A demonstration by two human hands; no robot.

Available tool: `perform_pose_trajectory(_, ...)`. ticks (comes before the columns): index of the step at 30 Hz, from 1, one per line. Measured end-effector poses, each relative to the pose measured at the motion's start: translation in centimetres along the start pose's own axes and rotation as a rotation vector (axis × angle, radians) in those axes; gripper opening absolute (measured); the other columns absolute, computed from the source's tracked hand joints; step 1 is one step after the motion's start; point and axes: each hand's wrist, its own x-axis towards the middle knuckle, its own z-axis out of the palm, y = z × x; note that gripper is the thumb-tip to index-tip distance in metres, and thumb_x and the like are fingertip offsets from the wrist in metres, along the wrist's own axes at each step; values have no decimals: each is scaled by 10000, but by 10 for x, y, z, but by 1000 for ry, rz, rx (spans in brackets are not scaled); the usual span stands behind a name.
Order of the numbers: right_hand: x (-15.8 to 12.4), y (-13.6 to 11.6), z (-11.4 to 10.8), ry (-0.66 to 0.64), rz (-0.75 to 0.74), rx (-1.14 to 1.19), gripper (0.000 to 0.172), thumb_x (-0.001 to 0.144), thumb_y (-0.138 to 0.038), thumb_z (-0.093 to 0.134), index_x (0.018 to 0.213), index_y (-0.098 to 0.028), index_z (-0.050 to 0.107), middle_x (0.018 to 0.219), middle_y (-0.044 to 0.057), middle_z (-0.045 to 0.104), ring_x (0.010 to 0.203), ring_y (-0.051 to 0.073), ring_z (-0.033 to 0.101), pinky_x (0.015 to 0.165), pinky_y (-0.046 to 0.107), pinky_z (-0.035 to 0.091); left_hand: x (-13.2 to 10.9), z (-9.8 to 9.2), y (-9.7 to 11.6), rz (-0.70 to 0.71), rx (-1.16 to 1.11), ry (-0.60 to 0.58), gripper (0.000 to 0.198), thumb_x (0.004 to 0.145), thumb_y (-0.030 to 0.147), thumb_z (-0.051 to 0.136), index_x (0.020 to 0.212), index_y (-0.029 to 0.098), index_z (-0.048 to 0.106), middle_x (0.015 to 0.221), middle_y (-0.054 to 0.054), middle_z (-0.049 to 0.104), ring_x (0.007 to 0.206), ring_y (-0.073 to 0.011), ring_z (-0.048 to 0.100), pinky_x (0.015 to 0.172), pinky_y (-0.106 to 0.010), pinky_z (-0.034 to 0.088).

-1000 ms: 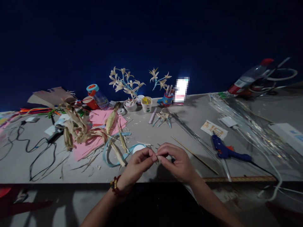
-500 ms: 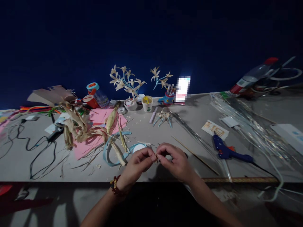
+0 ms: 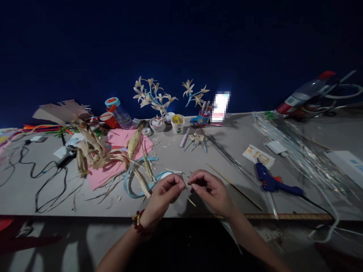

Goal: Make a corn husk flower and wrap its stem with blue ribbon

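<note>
Near the table's front edge, my left hand (image 3: 167, 189) pinches thumb and forefinger together. A thin pale strip (image 3: 191, 202), like a sliver of dried corn husk, trails below these fingertips. Close beside it, my right hand (image 3: 211, 190) also has thumb and forefinger closed; whatever is between them is too small to name. A narrow gap separates the two hands. Just beyond my left hand lie a blue ribbon (image 3: 129, 189) and a white disc (image 3: 167, 175), partly covered. Dried corn husks (image 3: 138, 179) are spread to the left.
A blue glue gun (image 3: 272, 181) rests at the right by a thin stick (image 3: 235, 187) and wires (image 3: 229, 155). Husk flowers (image 3: 154, 94) stand in a small pot at the back. Small blue-stemmed flower pieces (image 3: 197, 141) and pink paper (image 3: 99, 175) lie on the table.
My fingertips have moved slightly apart from touching. The pale strip now shows below my left fingertips. The view has shifted slightly.
</note>
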Motion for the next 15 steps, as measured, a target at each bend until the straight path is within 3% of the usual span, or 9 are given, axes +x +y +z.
perform_pose_trajectory(4,-7,5,4,-43,-146,23,113,906,-181,644,1003,-226,679,949,52,687,870,172,664,757,291,556,1,0,-2,5,-77,56,315,814,433,748,815,166,579,597,81,398,468,-40,235,450,-206,145)
perform_pose_trajectory(8,-10,8,10,-23,-236,69,114,881,-153,687,947,-237,727,878,38,714,846,175,683,773,310,557,2,3,-3,-3,-131,77,346,787,449,767,828,165,575,589,90,392,445,-28,195,435,-195,139)
perform_pose_trajectory(11,-9,7,11,47,-221,150,76,873,-182,713,881,-243,759,850,39,717,820,175,681,766,309,555,2,4,-3,13,-138,71,342,794,446,763,822,163,573,599,87,399,439,-22,188,429,-191,129)
perform_pose_trajectory(15,-7,3,13,86,-87,376,55,833,-212,770,839,-266,780,895,40,707,802,172,672,695,285,561,-1,3,-3,47,-111,58,293,834,409,738,818,160,583,615,79,400,452,-25,206,437,-192,132)
